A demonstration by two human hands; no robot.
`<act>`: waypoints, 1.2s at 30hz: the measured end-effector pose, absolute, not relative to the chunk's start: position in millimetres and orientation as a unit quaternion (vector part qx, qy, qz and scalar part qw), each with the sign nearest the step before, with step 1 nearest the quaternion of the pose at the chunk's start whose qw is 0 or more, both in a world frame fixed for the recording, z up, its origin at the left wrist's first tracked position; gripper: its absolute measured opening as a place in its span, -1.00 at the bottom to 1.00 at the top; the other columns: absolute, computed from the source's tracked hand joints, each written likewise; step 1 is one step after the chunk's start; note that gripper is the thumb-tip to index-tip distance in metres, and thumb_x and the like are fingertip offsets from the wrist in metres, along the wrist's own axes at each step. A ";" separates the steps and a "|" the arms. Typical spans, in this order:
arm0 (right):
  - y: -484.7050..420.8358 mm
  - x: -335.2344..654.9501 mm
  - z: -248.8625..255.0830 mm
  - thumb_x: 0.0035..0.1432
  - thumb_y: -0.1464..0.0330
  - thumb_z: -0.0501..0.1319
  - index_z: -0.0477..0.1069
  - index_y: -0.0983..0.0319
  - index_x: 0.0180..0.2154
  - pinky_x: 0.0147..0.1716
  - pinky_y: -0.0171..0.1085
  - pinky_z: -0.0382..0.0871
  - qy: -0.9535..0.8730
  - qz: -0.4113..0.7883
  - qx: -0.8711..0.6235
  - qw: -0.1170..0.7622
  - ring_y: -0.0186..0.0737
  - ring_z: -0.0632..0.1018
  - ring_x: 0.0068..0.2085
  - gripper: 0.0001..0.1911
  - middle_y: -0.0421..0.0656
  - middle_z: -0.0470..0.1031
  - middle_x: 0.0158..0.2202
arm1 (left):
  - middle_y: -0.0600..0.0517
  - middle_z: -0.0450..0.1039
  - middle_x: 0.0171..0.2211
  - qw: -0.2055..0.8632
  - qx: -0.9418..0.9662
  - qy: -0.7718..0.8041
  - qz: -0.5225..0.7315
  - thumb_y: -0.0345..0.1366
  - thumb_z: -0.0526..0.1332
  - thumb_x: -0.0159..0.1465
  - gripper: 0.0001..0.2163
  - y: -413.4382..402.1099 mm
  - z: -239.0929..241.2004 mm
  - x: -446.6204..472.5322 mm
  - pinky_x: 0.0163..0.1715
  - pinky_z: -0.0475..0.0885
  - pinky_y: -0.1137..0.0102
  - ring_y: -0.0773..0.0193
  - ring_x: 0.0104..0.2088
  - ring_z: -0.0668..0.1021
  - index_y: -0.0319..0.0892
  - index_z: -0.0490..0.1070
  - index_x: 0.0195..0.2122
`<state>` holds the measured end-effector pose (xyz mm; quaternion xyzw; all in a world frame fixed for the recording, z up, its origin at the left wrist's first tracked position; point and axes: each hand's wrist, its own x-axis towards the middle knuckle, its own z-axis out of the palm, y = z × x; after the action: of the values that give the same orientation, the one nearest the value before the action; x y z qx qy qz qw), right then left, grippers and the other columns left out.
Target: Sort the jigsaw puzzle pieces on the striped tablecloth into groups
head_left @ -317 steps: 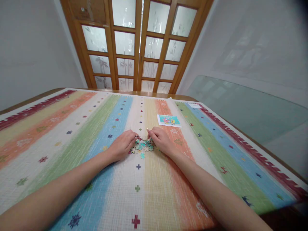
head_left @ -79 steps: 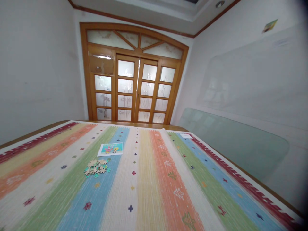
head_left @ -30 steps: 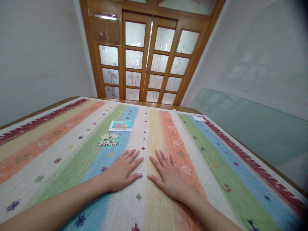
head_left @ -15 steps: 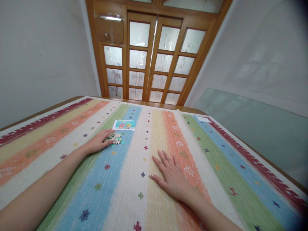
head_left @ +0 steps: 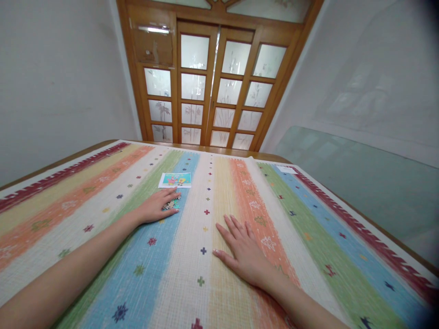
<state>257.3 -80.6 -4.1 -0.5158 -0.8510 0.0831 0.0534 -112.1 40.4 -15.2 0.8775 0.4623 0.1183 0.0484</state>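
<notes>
My left hand [head_left: 158,205] reaches over a small pile of jigsaw puzzle pieces [head_left: 173,204]. Its fingers are stretched out and the thumb is apart from them; pieces show in the gap, while the hand covers part of the pile. Just beyond the fingertips lies a small picture card [head_left: 175,180] with a pink and a yellow cartoon figure on a teal ground. Palm down on the cloth's yellow and orange stripes, my right hand [head_left: 242,249] has its fingers spread and nothing in it.
A striped tablecloth [head_left: 185,256] covers the table. Towards the far right corner lies a white slip of paper [head_left: 286,169]. Behind the table stand wooden doors with glass panes [head_left: 209,82]; a pale green panel [head_left: 343,178] leans along the right wall.
My left hand has moved right and a little forward over the puzzle pieces, hiding more of them. My right hand stays in place. The camera view has shifted slightly.
</notes>
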 end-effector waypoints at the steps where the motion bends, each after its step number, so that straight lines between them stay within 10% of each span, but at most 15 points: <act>1: -80.0 257.5 -1.7 0.29 -0.23 -0.05 0.09 0.05 0.42 0.36 0.35 -0.17 -0.853 0.080 -0.513 0.051 0.25 -0.03 0.46 -0.17 0.00 -0.13 0.48 | -0.06 0.04 0.44 0.048 0.878 0.461 0.121 0.21 0.05 0.39 -0.36 41.4 -15.3 -110.0 0.37 0.11 0.10 0.00 0.40 0.20 0.01 0.18 0.39; 14: 89.0 168.3 16.8 0.41 0.34 -0.03 0.13 0.20 0.40 0.38 0.05 -0.02 -0.911 0.088 -0.391 0.095 -0.10 0.08 0.45 -0.43 -0.06 0.04 0.46 | -0.03 0.17 0.39 0.075 0.899 0.407 0.142 0.11 0.05 0.43 -0.50 48.4 -16.4 -100.4 0.36 0.12 0.01 -0.02 0.36 0.28 0.09 0.30 0.33; 25: 118.0 162.6 -0.4 0.42 0.32 -0.07 0.21 0.10 0.36 0.34 0.36 -0.30 -0.893 0.091 -0.434 0.075 0.02 0.04 0.46 -0.47 -0.12 0.14 0.42 | -0.02 0.20 0.38 0.096 0.911 0.381 0.126 0.02 0.03 0.47 -0.52 29.7 -8.2 -79.9 0.36 0.12 0.03 0.04 0.38 0.24 0.03 0.26 0.35; 36: 93.5 269.2 -4.5 0.44 0.30 -0.07 0.28 0.17 0.32 0.36 0.24 -0.12 -0.861 0.083 -0.496 0.078 -0.02 0.15 0.42 -0.50 -0.03 0.21 0.39 | 0.01 0.21 0.38 0.127 0.935 0.297 0.143 -0.06 0.01 0.48 -0.55 -0.3 -2.3 -12.7 0.38 0.12 0.06 0.07 0.39 0.24 0.02 0.26 0.35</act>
<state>269.2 93.5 -4.5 -0.4955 -0.8611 0.0829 0.0780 -12.7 -0.3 -2.3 0.9354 0.2974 0.1431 0.1269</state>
